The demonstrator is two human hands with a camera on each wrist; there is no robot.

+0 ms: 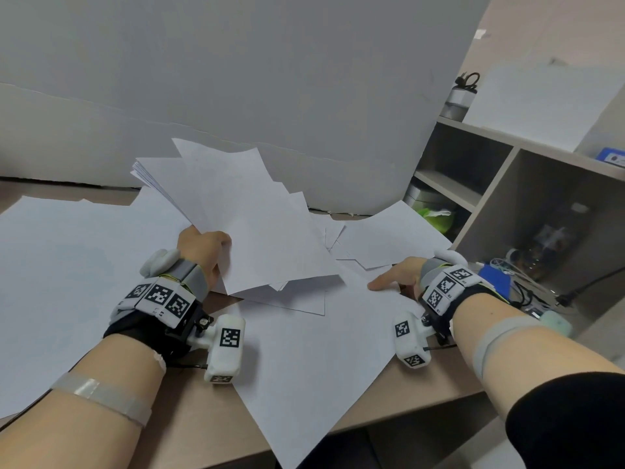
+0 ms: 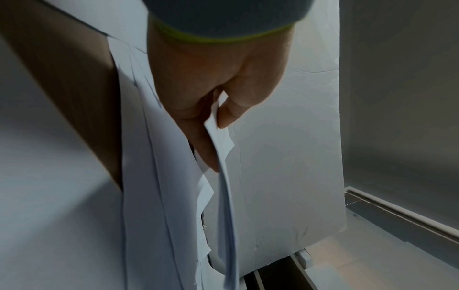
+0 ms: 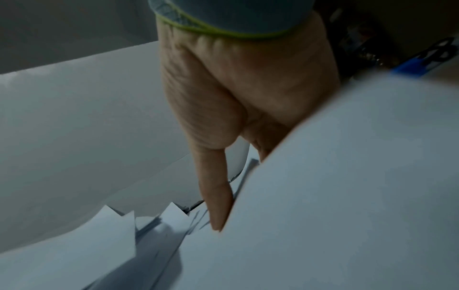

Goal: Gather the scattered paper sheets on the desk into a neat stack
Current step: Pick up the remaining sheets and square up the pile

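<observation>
Left grip pinches a fanned sheaf of thin white sheets above the tan table; right grip, part-covered by paper, cannot tell.

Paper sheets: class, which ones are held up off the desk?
The fanned bundle pinched in the left hand, tilted above the desk; the others lie spread on it.

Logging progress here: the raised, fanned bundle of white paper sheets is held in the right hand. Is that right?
No: the left hand grips the raised, fanned bundle of white paper sheets, as the head view shows. The right hand is down at the loose white sheets on the brown wooden desk.
</observation>
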